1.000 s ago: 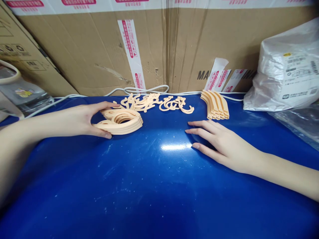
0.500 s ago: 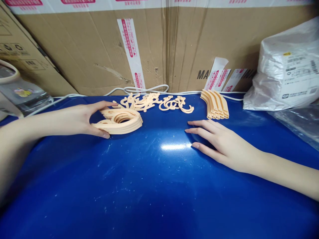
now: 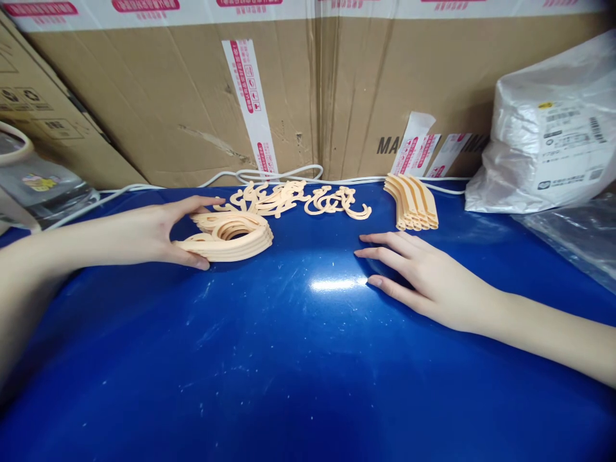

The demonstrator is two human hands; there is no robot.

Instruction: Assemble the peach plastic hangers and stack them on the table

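Blue tabletop (image 3: 308,372): left hand (image 3: 144,234) is still pinching peach stack (image 3: 233,239) at ten o'clock; right hand (image 3: 426,279) is lying spread, unmoved.

The glossy blue bench (image 3: 308,359) carries a stack of curved peach pieces (image 3: 231,239) left of its middle. Near the far edge lie loose peach hooks (image 3: 308,199), a stack of peach bars (image 3: 412,204) to their right, and a white cable (image 3: 139,187). A white plastic bag (image 3: 548,141) sits at the far right corner and a clear container (image 3: 38,186) at the far left.
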